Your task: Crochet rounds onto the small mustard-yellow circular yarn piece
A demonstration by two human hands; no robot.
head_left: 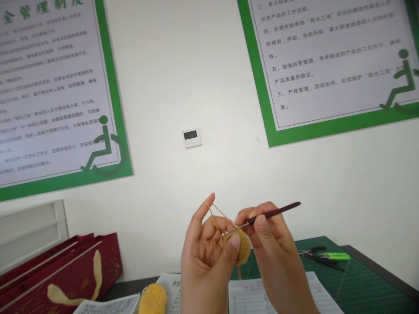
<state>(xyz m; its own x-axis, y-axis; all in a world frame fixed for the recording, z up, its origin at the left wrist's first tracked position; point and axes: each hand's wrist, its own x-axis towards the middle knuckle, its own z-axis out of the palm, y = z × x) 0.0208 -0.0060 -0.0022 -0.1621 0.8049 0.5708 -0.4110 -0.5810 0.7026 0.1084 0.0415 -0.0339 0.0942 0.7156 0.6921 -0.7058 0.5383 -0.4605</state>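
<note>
My left hand [206,250] is raised in front of the wall and pinches a small round yellow crochet piece [242,247] between thumb and fingers. A strand of yellow yarn [216,212] runs over its raised index finger. My right hand [273,237] grips a dark crochet hook [271,213], whose metal tip points left into the top of the piece. A yellow yarn ball [152,298] lies on the desk below my left hand.
A green cutting mat [356,283] covers the desk at right, with pliers with green handles [324,255] on it. Printed sheets [248,296] lie under my hands. Red gift bags [62,274] stand at left. Green-framed posters [327,65] and a small thermostat [191,137] hang on the wall.
</note>
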